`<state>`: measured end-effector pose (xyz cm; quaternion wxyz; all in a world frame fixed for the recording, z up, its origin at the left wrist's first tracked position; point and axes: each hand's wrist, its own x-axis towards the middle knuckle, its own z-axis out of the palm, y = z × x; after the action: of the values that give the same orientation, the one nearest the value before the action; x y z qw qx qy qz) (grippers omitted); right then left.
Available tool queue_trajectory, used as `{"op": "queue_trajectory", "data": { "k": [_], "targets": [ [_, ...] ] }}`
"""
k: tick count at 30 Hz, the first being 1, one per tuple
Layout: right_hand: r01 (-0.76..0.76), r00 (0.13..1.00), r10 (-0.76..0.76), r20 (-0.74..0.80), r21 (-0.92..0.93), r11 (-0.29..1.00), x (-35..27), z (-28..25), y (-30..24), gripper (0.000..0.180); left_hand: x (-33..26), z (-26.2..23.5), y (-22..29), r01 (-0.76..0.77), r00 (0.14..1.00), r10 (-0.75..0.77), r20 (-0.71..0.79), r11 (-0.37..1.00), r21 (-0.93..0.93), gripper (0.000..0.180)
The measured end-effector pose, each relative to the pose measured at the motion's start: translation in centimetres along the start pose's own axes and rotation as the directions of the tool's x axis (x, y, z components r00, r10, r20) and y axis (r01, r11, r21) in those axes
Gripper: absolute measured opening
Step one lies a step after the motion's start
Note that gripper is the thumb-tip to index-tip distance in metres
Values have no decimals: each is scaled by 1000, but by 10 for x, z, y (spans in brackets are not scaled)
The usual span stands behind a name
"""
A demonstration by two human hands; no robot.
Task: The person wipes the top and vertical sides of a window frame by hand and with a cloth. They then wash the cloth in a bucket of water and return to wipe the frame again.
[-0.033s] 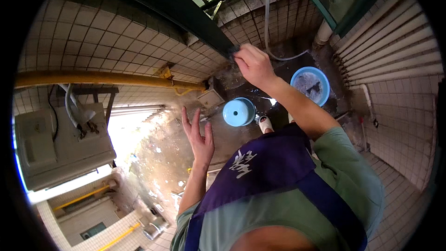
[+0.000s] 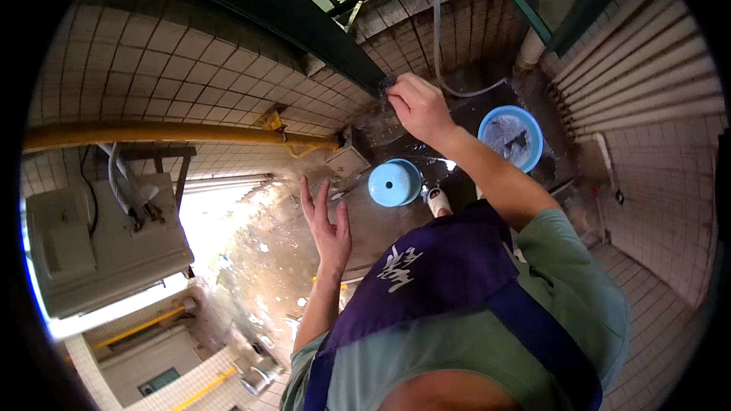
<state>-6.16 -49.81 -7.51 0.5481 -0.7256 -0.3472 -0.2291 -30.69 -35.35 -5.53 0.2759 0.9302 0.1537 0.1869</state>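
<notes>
My right hand (image 2: 423, 113) is raised in front of me, its fingers closed on a dark, wiry scouring pad (image 2: 387, 90). The pad presses against, or sits right beside, the end of a long dark green frame (image 2: 339, 49); contact is hard to make out. My left hand (image 2: 329, 237) hangs in the air with fingers spread, holding nothing. Below, on the wet floor, is a light blue plastic stool (image 2: 390, 185) with a hole in its top. Right of it stands a blue basin (image 2: 536, 137) holding foamy water and something dark.
A pale hose (image 2: 437, 23) drops along the tiled far wall to the floor. The left wall carries a yellow pipe (image 2: 152, 134) and a boxy, weathered white unit (image 2: 114, 236). White pipes (image 2: 640, 53) line the right wall. My sandalled foot (image 2: 436, 202) is beside the stool.
The scouring pad and my right hand have shifted slightly right, and more of the pad shows past the frame's end. My left hand has hardly moved.
</notes>
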Motion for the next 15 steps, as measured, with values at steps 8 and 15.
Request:
{"op": "queue_trajectory", "data": {
  "k": [8,15],
  "targets": [
    [387,886,-381,-263,-29,921,104,-17,-70,17,23,-9,-14,-50,996,55,72,996,-70,43],
    [-166,978,170,-124,43,985,-83,38,52,10,27,-4,-22,-64,986,69,153,997,-40,43]
  ]
}}
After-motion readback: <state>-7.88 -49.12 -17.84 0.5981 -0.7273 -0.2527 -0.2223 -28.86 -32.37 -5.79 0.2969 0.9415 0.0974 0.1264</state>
